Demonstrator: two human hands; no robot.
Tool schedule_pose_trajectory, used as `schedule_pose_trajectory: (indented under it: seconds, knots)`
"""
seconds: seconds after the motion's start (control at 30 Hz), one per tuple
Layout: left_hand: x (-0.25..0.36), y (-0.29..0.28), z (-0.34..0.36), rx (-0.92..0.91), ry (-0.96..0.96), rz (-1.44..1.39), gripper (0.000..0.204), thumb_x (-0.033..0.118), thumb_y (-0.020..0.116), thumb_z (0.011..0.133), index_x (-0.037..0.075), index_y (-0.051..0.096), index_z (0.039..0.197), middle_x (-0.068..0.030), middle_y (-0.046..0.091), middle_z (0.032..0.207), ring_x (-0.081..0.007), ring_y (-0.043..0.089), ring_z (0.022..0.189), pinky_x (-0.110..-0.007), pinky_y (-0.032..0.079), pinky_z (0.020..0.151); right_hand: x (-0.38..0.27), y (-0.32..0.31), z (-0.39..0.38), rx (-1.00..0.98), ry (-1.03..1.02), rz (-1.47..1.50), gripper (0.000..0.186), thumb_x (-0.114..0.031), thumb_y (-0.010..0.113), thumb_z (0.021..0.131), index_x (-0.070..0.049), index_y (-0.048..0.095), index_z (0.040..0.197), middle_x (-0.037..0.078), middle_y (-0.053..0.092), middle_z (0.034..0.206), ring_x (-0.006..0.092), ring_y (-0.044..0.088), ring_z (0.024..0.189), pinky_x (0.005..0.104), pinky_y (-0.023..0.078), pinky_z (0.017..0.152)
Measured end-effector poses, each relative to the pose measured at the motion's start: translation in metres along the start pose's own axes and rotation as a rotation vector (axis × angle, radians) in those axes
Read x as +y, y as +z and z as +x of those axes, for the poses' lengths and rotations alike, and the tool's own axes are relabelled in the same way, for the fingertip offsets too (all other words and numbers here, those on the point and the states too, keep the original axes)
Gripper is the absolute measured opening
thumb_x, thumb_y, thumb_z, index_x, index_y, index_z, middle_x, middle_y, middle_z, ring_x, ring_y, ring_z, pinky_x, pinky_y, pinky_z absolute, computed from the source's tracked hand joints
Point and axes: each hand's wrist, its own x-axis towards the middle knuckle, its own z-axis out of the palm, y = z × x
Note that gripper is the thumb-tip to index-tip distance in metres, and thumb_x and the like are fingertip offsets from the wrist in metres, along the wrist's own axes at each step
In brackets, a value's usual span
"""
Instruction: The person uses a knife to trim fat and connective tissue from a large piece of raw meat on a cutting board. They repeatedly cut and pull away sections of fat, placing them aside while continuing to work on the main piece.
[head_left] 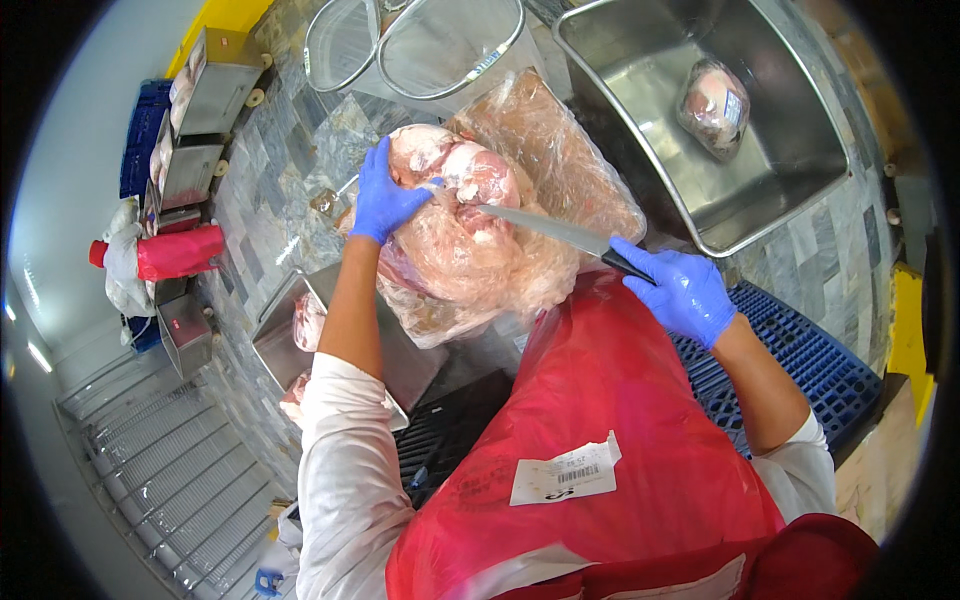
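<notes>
My left hand (388, 198), in a blue glove, grips the left side of a large pale pink chunk of raw meat (478, 172). Its thumb reaches across the meat's upper surface. In my right hand (684, 292), also gloved in blue, is a long knife (560, 233) with a dark handle. The blade points left, and its tip touches or lies just over the middle of the meat. Loose clear plastic wrap (545, 120) spreads under and around the meat, with more meat visible through it nearer me.
A deep steel tub (790, 190) at the right holds one wrapped piece of meat (714, 108). Bag-lined hoops (450, 55) stand at the far side. Another steel tub (275, 335) with meat sits at the left, and a blue pallet (800, 345) lies right. A co-worker in a red apron (180, 252) stands far left.
</notes>
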Motion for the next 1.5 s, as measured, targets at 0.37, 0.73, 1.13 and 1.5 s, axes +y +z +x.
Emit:
schedule_pose_trajectory:
  seconds: [0.37,0.73,1.13,1.5]
  knots:
    - [0.098,-0.038,-0.075,-0.108,0.323,0.160,0.091,0.027,0.085,0.079,0.008,0.042,0.158,-0.0232,0.055,0.148,-0.0443,0.056,0.128,-0.049,0.048,0.107,-0.018,0.030,0.019,-0.035,0.028,0.377,0.047,-0.032,0.067,0.101,-0.013,0.062,0.145,0.024,0.074,0.116,0.0454,0.072,0.095,0.0496,0.059,0.084]
    - [0.065,-0.061,-0.155,-0.450,0.357,0.406,0.019,0.010,0.070,0.079,0.009,0.068,0.098,-0.0140,0.067,0.086,-0.0369,0.064,0.084,-0.049,0.052,0.077,-0.009,0.023,0.030,-0.029,0.031,0.325,0.044,-0.039,0.065,0.100,-0.020,0.065,0.140,0.024,0.074,0.106,0.0448,0.071,0.095,0.0520,0.058,0.086]
    - [0.025,-0.114,-0.095,-0.226,0.200,0.591,0.059,0.040,0.082,0.083,0.009,0.066,0.130,-0.0238,0.057,0.142,-0.0492,0.048,0.137,-0.055,0.042,0.112,-0.009,0.040,0.025,-0.109,0.103,0.709,0.043,-0.028,0.067,0.102,-0.011,0.066,0.141,0.016,0.077,0.100,0.0281,0.073,0.087,0.0401,0.057,0.082]
    - [0.035,-0.024,-0.008,-0.168,0.028,0.247,0.090,0.050,0.087,0.075,0.013,0.054,0.150,-0.0272,0.051,0.150,-0.0450,0.059,0.131,-0.050,0.049,0.110,-0.013,0.030,0.014,-0.135,0.165,0.723,0.045,-0.028,0.067,0.101,-0.011,0.065,0.142,0.020,0.076,0.117,0.0286,0.074,0.100,0.0377,0.056,0.091]
